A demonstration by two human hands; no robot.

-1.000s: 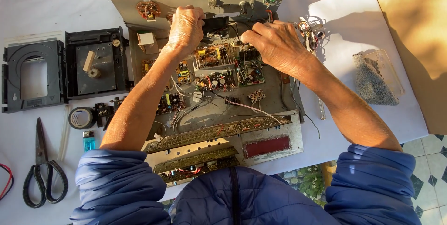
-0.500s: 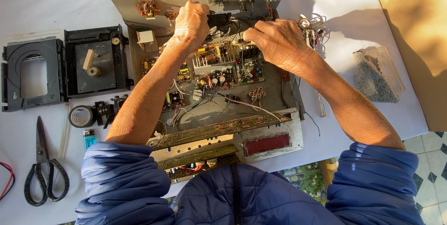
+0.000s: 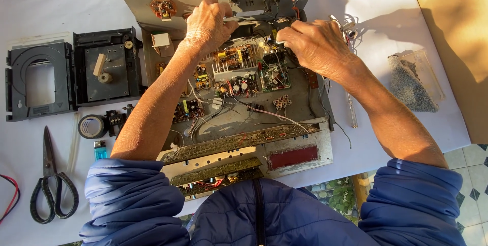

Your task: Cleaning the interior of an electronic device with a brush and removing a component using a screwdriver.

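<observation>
Head view | left hand (image 3: 208,24) fingers closed around thin metal tool (image 3: 244,17), tip aimed into open chassis (image 3: 305,98) rear | right hand (image 3: 315,47) fingertips pinched on part beside circuit boards (image 3: 244,70), steadying it | scissors (image 3: 51,182) well left of chassis

Scissors (image 3: 50,182) left of chassis (image 3: 305,98)

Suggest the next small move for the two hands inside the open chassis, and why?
Probably hold the left hand steady on its thin metal tool while the right hand works the part under its fingertips: both hands meet at the chassis rear, tool crossing toward the right.
</observation>
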